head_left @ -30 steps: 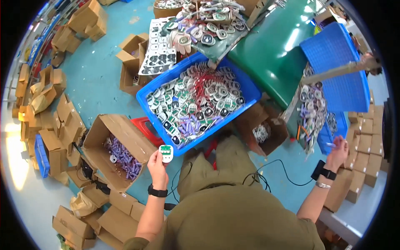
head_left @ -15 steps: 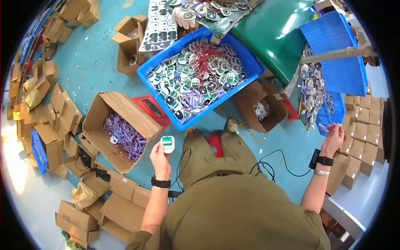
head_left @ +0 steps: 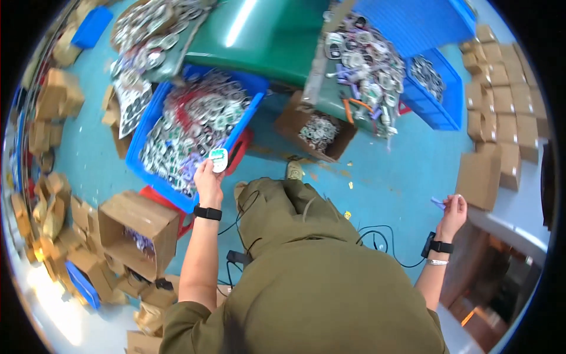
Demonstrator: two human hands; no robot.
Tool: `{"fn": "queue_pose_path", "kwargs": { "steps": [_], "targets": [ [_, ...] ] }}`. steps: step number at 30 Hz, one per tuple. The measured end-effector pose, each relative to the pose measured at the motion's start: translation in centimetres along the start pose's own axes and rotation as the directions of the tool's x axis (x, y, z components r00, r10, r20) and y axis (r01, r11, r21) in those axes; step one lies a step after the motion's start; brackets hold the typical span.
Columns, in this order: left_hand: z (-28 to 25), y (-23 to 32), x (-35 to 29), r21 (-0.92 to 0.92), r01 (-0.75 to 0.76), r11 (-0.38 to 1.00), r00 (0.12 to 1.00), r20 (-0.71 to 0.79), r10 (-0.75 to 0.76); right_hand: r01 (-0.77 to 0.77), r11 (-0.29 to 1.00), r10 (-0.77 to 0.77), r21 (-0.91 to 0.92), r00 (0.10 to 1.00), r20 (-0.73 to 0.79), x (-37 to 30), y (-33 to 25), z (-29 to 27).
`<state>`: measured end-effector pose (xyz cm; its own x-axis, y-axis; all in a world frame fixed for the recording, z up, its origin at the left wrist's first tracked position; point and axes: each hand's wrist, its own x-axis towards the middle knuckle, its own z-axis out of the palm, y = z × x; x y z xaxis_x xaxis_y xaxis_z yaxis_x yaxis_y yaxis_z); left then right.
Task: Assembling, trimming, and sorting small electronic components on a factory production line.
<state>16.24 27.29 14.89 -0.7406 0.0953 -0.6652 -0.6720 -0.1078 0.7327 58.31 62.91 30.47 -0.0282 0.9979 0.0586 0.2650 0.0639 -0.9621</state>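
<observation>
My left hand (head_left: 209,184) pinches a white rounded device half (head_left: 219,160) with a green circuit board in it, beside the near right side of a large blue bin (head_left: 163,190). Inside that bin are many similar white pieces, a tangle of red wires and some purple cylinders. Far out to the right, over the floor, my right hand (head_left: 453,217) is closed with its fingertips on a slim purple piece (head_left: 437,204). Its exact kind is too small and blurred to make out.
Ahead, a green-topped table (head_left: 271,38) has heaped parts (head_left: 367,59) at its right end. A blue crate (head_left: 451,100) stands beyond. Under the table is a cardboard box (head_left: 287,121) of white pieces; another cardboard box (head_left: 132,209) is at left. Black cable (head_left: 384,237) lies on the floor.
My view has turned right, so the blue bin and cardboard box now appear further left. Both hands keep their pinches; the right hand is now lower in view, away from the table's heap.
</observation>
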Motion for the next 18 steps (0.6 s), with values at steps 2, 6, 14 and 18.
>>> {"fn": "queue_pose_path", "kwargs": {
  "steps": [2, 6, 14, 18],
  "targets": [
    [6.2, -0.4, 0.8, 0.007, -0.002, 1.0, 0.977, 0.212, 0.0, -0.157, 0.986, 0.146, -0.059, 0.978, -0.15, -0.2, 2.1, -2.3],
    [16.1, -2.1, 1.9, 0.192, -0.12, 0.974, 0.86, 0.51, 0.006, -0.154, 0.987, 0.157, 0.035, 0.982, -0.106, -3.3, 2.4, -2.8],
    [28.6, -6.2, 5.2, 0.349, -0.17, 0.921, 0.786, 0.612, -0.087, -0.267, 0.961, 0.275, 0.067, 0.917, -0.289, -11.0, 4.1, -5.1],
    [28.2, -7.7, 7.9, 0.599, -0.095, 0.795, 0.813, 0.508, -0.285, -0.315, 0.944, 0.328, 0.102, 0.849, -0.414, -11.6, 5.7, -6.7]
  ]
}}
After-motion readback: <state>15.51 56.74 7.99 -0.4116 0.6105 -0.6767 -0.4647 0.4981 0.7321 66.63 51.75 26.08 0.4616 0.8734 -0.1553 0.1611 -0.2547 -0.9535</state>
